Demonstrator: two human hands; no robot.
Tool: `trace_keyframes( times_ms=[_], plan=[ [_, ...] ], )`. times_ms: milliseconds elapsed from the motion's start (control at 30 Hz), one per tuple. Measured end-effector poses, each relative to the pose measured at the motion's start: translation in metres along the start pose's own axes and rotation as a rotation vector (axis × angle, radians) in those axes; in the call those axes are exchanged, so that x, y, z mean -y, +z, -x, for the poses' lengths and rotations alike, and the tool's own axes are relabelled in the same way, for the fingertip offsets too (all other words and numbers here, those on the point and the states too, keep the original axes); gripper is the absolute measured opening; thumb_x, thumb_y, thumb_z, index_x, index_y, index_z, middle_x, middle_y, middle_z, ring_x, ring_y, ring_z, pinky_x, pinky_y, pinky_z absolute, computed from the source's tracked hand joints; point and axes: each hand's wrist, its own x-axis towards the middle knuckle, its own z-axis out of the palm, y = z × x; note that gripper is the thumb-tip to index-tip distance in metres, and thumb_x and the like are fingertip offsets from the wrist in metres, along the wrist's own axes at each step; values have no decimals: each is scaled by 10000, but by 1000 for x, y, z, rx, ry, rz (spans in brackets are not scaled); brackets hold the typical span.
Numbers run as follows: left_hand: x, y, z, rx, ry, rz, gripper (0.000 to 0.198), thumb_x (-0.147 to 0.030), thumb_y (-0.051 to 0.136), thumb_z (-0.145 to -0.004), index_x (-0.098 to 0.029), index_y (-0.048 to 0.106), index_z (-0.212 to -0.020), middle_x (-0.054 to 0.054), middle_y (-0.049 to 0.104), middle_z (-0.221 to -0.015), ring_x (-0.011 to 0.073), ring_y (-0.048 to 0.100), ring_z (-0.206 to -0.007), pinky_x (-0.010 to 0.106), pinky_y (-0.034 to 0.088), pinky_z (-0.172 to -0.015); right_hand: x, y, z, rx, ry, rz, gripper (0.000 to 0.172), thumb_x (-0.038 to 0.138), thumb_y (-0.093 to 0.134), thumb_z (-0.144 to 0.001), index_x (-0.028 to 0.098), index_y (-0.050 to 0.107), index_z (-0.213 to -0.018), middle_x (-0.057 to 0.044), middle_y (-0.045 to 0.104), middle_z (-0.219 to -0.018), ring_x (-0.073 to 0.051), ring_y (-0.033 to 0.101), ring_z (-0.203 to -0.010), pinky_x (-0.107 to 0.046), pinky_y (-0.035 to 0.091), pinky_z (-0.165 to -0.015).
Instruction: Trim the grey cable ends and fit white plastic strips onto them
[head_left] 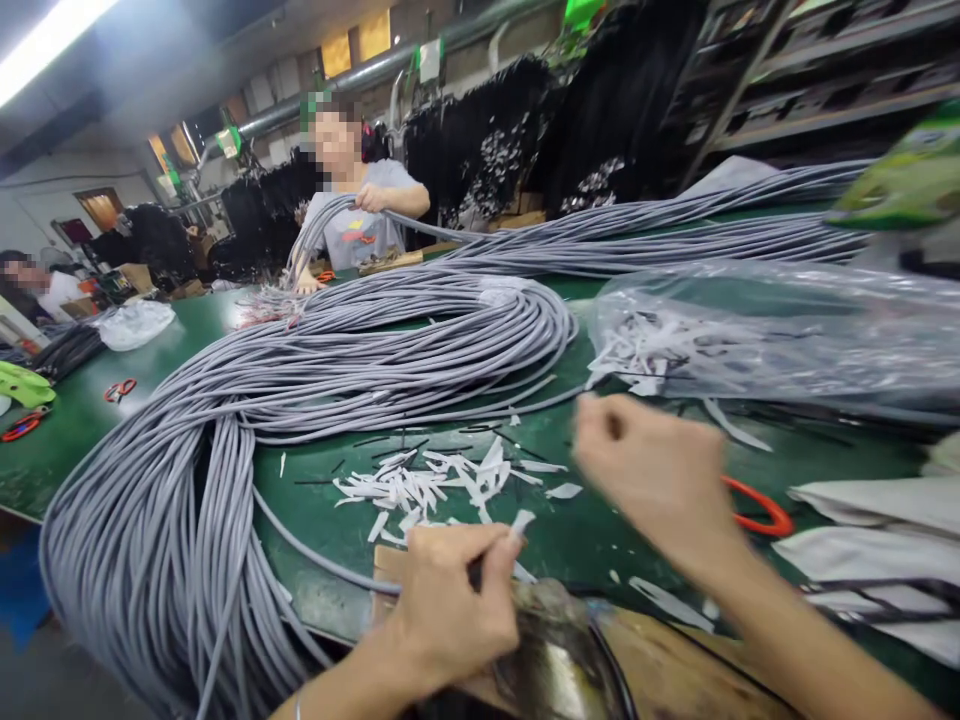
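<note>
Grey cable bundle [375, 370] is laid along the middle of the green table [322, 520], looped at its right end, draped over the near edge at the left. One loose grey cable [341, 570] is led from the bundle into the left hand [459, 590] at the near edge; its fingers are closed around the cable, and a small white piece [523, 521] is pinched at the thumb and index tips. The right hand [649, 450] is raised over the table right of the strips, blurred; fingers are curled, but how tightly cannot be told, nor whether the cable end [589, 388] at the tips is gripped. White strips [405, 487] are scattered between bundle and near edge, black bits among them. More strips are seen in or under a clear plastic bag [795, 335] toward the right edge. An orange handle [776, 520] is partly hidden by the right arm. Orange-handled scissors [120, 390] are placed toward the left edge. At the far edge, cables are handled by a co-worker [379, 235].
</note>
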Motion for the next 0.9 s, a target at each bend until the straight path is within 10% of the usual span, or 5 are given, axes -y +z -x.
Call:
trace_keyframes(
  times_ms=[233, 433, 600, 733, 900],
  plan=[
    [1, -30, -19, 129, -322, 510, 520, -577, 580, -690, -72, 701, -702, -72, 328, -422, 28, 187, -339, 197, 138, -362, 13, -10, -5, 193, -234, -393, 314, 253, 353, -911, 167, 652, -866, -54, 720, -755, -130, 657, -601, -193, 472, -523],
    [-7, -45, -18, 282, -319, 392, 491, -540, 539, -751, -80, 667, -638, -70, 341, -432, 26, 208, -359, 190, 158, -373, 21, -14, 8, 303, -352, -623, 221, 140, 460, -839, 190, 666, -775, -20, 692, -639, -124, 622, -544, -206, 454, -530],
    [-3, -53, -23, 428, -252, 101, 319, -292, 513, -817, -89, 659, -620, -40, 419, -451, 68, 333, -425, 201, 261, -433, 21, -15, 7, 563, -27, -663, 215, 207, 488, -745, 189, 565, -546, 7, 553, -489, -118, 472, -449, -235, 331, -459],
    [2, -43, -18, 325, -42, -160, 186, -134, 554, -769, -119, 739, -774, 45, 637, -618, 141, 515, -582, 235, 386, -575, 23, -10, 2, 868, 406, -888, 175, 248, 536, -575, 185, 457, -432, 42, 366, -429, -95, 300, -450, -234, 221, -443],
    [0, -27, -5, 460, 116, 96, 199, -153, 560, -780, -135, 755, -812, 96, 708, -759, 166, 612, -684, 229, 459, -654, 16, 7, 2, 875, 613, -1037, 288, 445, 573, -598, 194, 453, -523, 88, 268, -438, -58, 184, -388, -217, 163, -382]
  ],
)
